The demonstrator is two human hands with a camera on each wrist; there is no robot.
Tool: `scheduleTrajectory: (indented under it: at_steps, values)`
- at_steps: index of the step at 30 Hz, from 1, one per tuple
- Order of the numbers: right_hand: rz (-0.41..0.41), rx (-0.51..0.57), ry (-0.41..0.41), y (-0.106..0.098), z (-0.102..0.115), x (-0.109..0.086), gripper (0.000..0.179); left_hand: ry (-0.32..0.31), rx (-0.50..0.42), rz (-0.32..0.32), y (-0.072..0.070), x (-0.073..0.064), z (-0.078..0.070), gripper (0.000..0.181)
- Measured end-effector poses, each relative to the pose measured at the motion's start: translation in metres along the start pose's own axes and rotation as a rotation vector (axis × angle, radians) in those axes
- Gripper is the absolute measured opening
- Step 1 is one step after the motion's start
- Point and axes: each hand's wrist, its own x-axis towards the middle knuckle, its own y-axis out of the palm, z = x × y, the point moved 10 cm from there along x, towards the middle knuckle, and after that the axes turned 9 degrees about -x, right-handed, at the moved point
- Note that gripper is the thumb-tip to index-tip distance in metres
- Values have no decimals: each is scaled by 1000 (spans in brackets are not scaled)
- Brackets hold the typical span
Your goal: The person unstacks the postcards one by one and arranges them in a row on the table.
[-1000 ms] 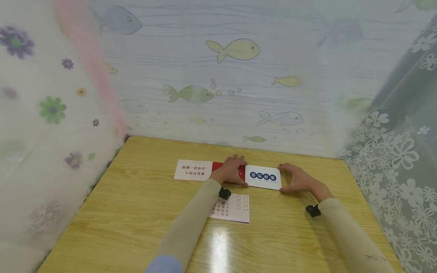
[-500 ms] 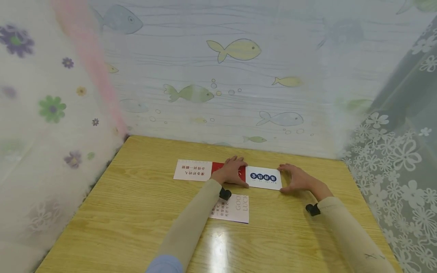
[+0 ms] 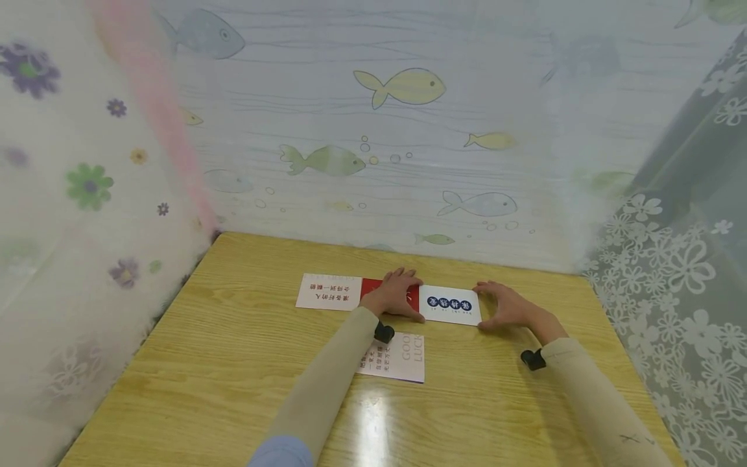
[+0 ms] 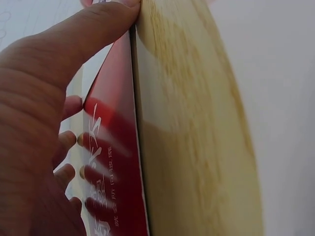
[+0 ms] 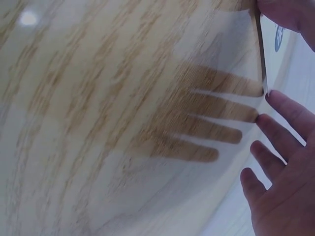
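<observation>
A white card point(image 3: 448, 305) with blue characters lies on the table, its left end meeting a red card point(image 3: 413, 296) with white writing. My left hand point(image 3: 392, 296) arches over the red card, covering much of it. Its thumb point(image 4: 93, 24) and index fingertip sit at the near and far corners where the two cards join, pinching the white card there. With my right hand point(image 3: 508, 306) I hold the white card's right end between thumb and index finger, one at each corner. In the right wrist view, the other fingers point(image 5: 268, 162) spread beyond the card.
A pale card point(image 3: 329, 290) with brown characters adjoins the red card's left side. Nearer, another card point(image 3: 403, 357) reading GOOD LUCK lies partly under my left forearm. Fish-printed fabric point(image 3: 379, 181) hangs behind the wooden table point(image 3: 233, 363), with flowered fabric at both sides.
</observation>
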Motion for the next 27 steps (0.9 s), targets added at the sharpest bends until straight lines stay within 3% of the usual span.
scheduleTrajectory:
  at_steps: [10, 17, 22, 27]
  values:
    - [-14, 27, 7, 3, -3, -3, 93, 13, -9, 8, -2, -5, -3, 95]
    - [-35, 76, 35, 2, -8, -10, 98, 51, -38, -35, -3, -6, 2, 103]
    - [-168, 167, 46, -11, 0, -24, 97, 83, -88, -94, -13, -16, 4, 107]
    - [-341, 303, 8, -27, 21, -46, 91, 174, -104, -125, -27, -41, -15, 105]
